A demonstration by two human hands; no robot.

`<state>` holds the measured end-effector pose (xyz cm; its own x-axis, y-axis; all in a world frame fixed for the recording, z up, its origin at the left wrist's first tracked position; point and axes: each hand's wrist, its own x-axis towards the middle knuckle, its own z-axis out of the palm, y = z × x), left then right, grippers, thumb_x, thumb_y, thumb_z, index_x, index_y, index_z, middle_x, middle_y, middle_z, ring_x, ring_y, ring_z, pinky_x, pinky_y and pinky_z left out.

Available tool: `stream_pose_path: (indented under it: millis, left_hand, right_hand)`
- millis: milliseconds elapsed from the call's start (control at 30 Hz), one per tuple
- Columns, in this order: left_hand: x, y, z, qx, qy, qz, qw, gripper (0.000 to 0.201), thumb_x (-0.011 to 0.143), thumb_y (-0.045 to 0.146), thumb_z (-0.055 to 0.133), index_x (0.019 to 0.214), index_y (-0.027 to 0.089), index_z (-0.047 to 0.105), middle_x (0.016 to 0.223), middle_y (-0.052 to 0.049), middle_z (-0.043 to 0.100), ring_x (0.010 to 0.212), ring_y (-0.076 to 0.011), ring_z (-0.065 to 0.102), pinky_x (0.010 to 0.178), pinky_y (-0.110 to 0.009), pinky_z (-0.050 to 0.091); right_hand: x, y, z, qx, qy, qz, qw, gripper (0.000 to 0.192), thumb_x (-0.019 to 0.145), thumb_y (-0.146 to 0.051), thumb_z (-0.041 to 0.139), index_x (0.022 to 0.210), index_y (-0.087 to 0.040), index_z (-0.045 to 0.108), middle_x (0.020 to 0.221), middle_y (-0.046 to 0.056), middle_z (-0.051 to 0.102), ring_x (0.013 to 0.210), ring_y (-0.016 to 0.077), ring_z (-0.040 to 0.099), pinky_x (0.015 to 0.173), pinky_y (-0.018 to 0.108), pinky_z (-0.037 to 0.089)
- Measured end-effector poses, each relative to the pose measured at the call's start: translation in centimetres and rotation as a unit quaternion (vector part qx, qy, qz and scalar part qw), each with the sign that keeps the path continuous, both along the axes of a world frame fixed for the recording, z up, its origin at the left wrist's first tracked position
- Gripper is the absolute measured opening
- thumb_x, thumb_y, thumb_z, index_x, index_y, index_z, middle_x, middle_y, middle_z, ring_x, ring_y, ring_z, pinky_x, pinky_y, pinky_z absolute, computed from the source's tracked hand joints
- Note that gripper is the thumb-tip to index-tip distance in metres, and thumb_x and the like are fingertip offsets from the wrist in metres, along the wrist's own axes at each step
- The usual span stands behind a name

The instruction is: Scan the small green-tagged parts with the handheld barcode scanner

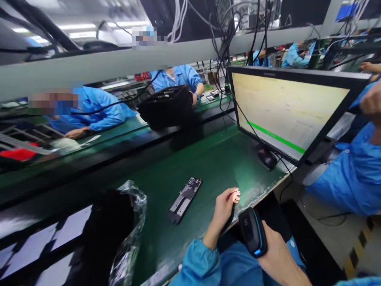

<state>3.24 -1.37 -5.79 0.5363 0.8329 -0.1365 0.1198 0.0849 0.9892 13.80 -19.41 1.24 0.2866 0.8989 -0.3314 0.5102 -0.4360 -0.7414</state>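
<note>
My right hand [275, 248] is wrapped round a black barcode scanner [253, 232] with blue trim, held just off the table's front edge. My left hand [224, 204] is over the green tabletop near that edge, its fingers curled together. A tiny pale spot shows at its fingertips, too small to name. To the left of this hand, a slim opened electronic device [185, 200] with an exposed circuit board and a silver part lies at a slant on the green table [160, 242].
A monitor [288, 111] stands at the back right, with a black mouse [267, 159] before it. Clear plastic wrap [131, 230] and a black tray with pale panels [73, 226] lie at left. Cables [228, 47] hang above. Co-workers in blue sit opposite and at right.
</note>
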Motion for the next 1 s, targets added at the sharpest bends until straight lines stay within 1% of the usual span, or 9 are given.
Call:
stream_pose_path:
  millis: [67,100,200,400,533,700,767,900,1000]
  left_hand:
    - [-0.1,0.0,-0.2,-0.019,-0.006,0.005,1.0,0.027,0.086,0.036,0.059,0.099,0.013,0.067,0.084,-0.008,0.07,0.067,-0.0155,0.064,0.065,-0.028,0.053]
    - [-0.1,0.0,-0.4,-0.03,-0.009,0.008,0.999,0.027,0.086,0.035,0.059,0.1,0.013,0.066,0.084,-0.008,0.07,0.067,-0.0154,0.064,0.065,-0.028,0.054]
    - [-0.2,0.1,-0.7,-0.046,-0.019,0.018,0.999,0.028,0.086,0.034,0.059,0.106,0.014,0.063,0.084,-0.007,0.07,0.069,-0.0152,0.065,0.067,-0.028,0.054]
    - [-0.4,0.3,-1.1,-0.032,-0.011,0.017,0.999,0.027,0.087,0.03,0.057,0.112,0.018,0.056,0.091,-0.007,0.07,0.076,-0.0164,0.068,0.069,-0.028,0.055]
    - [-0.5,0.2,-0.8,-0.034,-0.002,0.016,0.999,0.025,0.088,0.029,0.055,0.111,0.018,0.055,0.091,-0.008,0.071,0.077,-0.0169,0.069,0.068,-0.027,0.055]
    - [-0.6,0.2,0.1,-0.014,0.013,0.006,1.0,0.024,0.089,0.025,0.052,0.112,0.018,0.054,0.093,-0.007,0.071,0.08,-0.0167,0.069,0.071,-0.027,0.054]
    - [-0.6,0.1,0.4,-0.007,0.023,0.007,1.0,0.024,0.089,0.025,0.053,0.112,0.019,0.053,0.092,-0.007,0.072,0.08,-0.017,0.069,0.07,-0.026,0.053]
    - [-0.5,0.1,0.5,-0.007,0.033,0.01,0.999,0.025,0.087,0.025,0.054,0.111,0.019,0.054,0.092,-0.007,0.072,0.079,-0.0179,0.069,0.068,-0.027,0.053]
    - [-0.4,0.2,0.4,-0.014,0.028,0.01,0.999,0.026,0.086,0.029,0.056,0.11,0.019,0.054,0.092,-0.008,0.072,0.079,-0.0187,0.069,0.07,-0.028,0.053]
  right_hand:
    - [-0.4,1.7,0.4,0.033,0.028,-0.008,0.999,0.022,0.071,-0.014,0.051,0.082,-0.032,0.043,0.074,-0.002,0.063,0.066,0.025,0.066,0.06,0.034,0.048]
    - [-0.6,2.3,0.3,0.038,0.034,-0.01,0.999,0.021,0.071,-0.014,0.05,0.081,-0.031,0.043,0.074,-0.001,0.063,0.067,0.0261,0.066,0.059,0.035,0.047]
    - [-1.0,3.2,-0.1,0.015,0.025,-0.002,1.0,0.018,0.073,-0.014,0.049,0.081,-0.029,0.044,0.075,0.001,0.062,0.069,0.0278,0.065,0.059,0.035,0.045]
    - [-1.4,3.8,-0.8,-0.008,0.011,0.006,1.0,0.018,0.074,-0.013,0.048,0.082,-0.028,0.043,0.075,0.002,0.06,0.067,0.0284,0.064,0.061,0.036,0.044]
    - [-1.4,4.1,-0.4,-0.012,0.01,-0.006,1.0,0.02,0.072,-0.013,0.049,0.084,-0.028,0.042,0.076,0.001,0.06,0.067,0.0282,0.064,0.059,0.035,0.044]
    - [-1.3,4.5,0.1,0.011,0.03,-0.008,0.999,0.027,0.071,-0.014,0.052,0.09,-0.032,0.045,0.081,0.0,0.065,0.071,0.029,0.066,0.059,0.035,0.045]
    - [-1.3,4.6,0.2,0.012,0.033,-0.011,0.999,0.026,0.071,-0.014,0.052,0.089,-0.032,0.045,0.08,0.0,0.065,0.071,0.0292,0.066,0.06,0.035,0.046]
    - [-1.4,4.5,0.3,0.018,0.033,-0.018,0.999,0.025,0.071,-0.014,0.051,0.088,-0.032,0.047,0.079,0.0,0.065,0.072,0.0287,0.067,0.062,0.035,0.047]
    - [-1.6,4.4,0.0,0.04,0.03,-0.021,0.999,0.031,0.069,-0.014,0.053,0.091,-0.035,0.048,0.082,-0.001,0.067,0.076,0.0282,0.069,0.063,0.033,0.049]
